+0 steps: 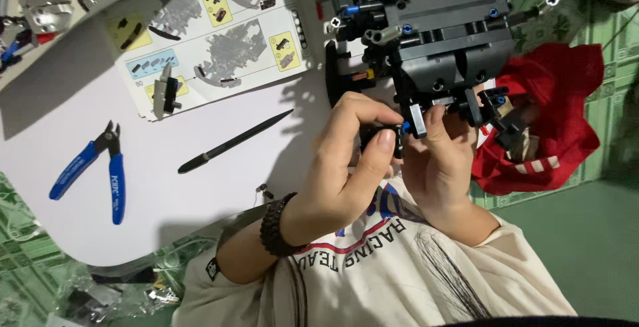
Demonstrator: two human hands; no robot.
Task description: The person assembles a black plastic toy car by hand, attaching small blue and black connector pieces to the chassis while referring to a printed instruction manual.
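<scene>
While your left hand (346, 161) and right hand (442, 161) both pinch the small black piece (393, 137) under the big dark brick model (426, 41), hold steady and push the blue pin straight in.

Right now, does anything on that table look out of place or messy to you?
Nothing looks broken or spilled. The instruction booklet lies askew, with a small grey part resting on it. The blue cutters lie open beside a black pen. Both hands, left and right, hold the black model at the table edge.
</scene>
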